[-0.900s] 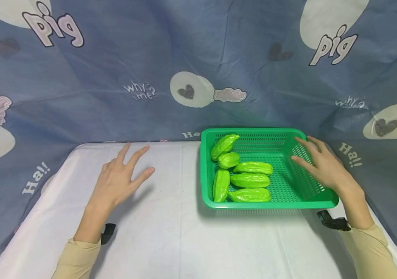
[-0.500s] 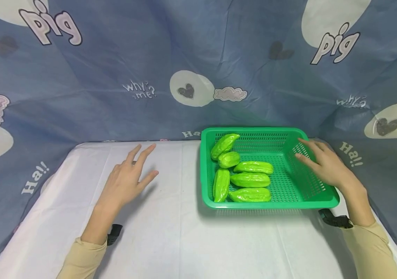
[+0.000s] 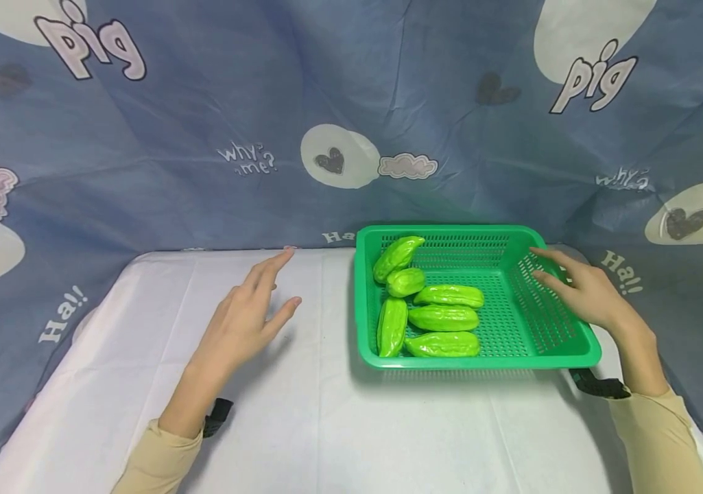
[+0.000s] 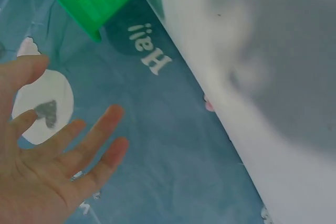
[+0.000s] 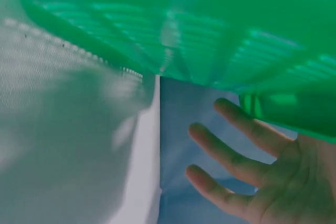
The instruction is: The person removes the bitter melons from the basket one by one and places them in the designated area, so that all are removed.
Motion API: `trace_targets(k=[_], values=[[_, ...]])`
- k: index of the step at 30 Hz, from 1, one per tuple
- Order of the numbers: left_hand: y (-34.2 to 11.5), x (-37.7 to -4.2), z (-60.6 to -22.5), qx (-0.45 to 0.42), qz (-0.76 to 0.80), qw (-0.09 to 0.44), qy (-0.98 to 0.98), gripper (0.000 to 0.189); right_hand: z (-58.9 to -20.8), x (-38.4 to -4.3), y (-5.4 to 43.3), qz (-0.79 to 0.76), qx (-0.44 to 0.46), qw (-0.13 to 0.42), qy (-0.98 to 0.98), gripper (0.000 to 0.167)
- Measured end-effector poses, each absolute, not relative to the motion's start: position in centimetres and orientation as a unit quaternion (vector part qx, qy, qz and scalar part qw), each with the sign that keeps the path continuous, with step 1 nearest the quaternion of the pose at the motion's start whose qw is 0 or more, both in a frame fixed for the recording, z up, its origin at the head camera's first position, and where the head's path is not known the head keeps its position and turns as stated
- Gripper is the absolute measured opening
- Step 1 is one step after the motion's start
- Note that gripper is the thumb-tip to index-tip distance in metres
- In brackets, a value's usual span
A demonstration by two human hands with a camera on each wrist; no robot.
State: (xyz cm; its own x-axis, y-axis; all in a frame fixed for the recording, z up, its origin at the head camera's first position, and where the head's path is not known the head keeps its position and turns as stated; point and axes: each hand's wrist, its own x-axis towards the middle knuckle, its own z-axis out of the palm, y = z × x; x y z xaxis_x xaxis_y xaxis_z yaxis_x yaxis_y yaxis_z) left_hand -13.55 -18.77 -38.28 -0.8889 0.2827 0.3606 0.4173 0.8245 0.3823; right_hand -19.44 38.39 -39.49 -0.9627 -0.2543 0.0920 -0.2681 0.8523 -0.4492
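Note:
A green plastic basket with slotted walls stands right of the middle in the head view. Several glossy, ridged bright green bitter melons lie in its left and middle parts. My right hand is over the basket's right rim, with thumb and index finger reaching over the inside. In the right wrist view, the other fingers spread loosely outside the basket wall. Left of the basket, my left hand hovers over the white cloth holding nothing, its fingers extended. The left wrist view shows that palm and spread fingers.
A white cloth covers the table. Behind it hangs a blue printed curtain, which also comes down along both sides. Each wrist wears a black strap device, such as the left device.
My left hand has moved right, toward the basket, and its fingers have come closer together. The right hand has shifted slightly right along the rim. Basket and bitter melons stay put.

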Motion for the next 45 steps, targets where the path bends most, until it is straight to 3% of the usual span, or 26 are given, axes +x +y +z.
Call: trace_targets(k=[21,35,45], values=[[-13.7,-13.5,-37.6,-0.279,-0.222,0.177,-0.918,0.068,-40.8,-20.0,39.6,0.314,0.098,0.037,-0.944,0.051],[-9.0,-14.3,-36.5,-0.334,-0.202,0.185,-0.902,0.048,-41.7,-20.1,40.2,0.367,0.067,0.021,-0.928,0.053],[-6.1,-14.5,-36.9,-0.371,-0.187,0.140,-0.899,0.031,-42.1,-20.1,39.9,0.404,0.089,0.019,-0.910,0.048]])
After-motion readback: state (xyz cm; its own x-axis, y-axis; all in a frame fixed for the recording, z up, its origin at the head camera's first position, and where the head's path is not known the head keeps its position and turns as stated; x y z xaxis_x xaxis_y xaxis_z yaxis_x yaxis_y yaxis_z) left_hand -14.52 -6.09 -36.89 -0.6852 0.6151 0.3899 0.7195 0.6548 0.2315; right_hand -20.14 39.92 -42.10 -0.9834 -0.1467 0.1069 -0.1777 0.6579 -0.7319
